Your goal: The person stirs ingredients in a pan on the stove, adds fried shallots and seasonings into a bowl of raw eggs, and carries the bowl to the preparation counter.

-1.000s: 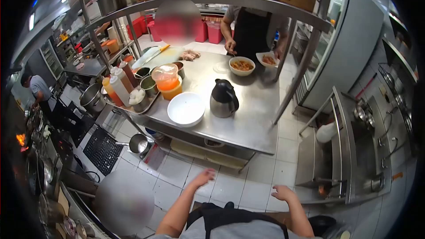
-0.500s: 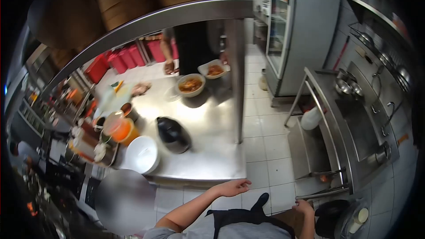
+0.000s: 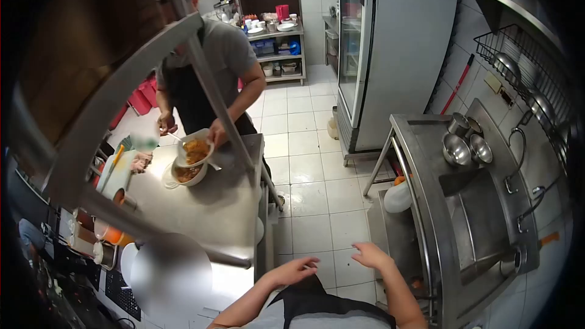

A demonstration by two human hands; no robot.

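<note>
My left hand (image 3: 295, 270) is held out over the tiled floor, fingers apart and holding nothing, near the corner of the steel table (image 3: 234, 231). My right hand (image 3: 370, 256) hangs in the air beside the sink counter, its fingers also apart with nothing in them. Across the table a co-worker (image 3: 213, 67) tilts a white bowl of food (image 3: 196, 148) over a second bowl (image 3: 189, 173) on the tabletop, with a spoon in the other hand.
On the right stands a sink counter (image 3: 426, 140) with metal bowls (image 3: 457, 149). A tall fridge (image 3: 402, 42) is behind it. Tiled floor (image 3: 308, 201) runs between table and sink. A shelf post (image 3: 216, 94) rises from the table.
The view has swung right and moved forward along the table. The co-worker has brought one bowl over the other and tipped it. My hands are nearer each other.
</note>
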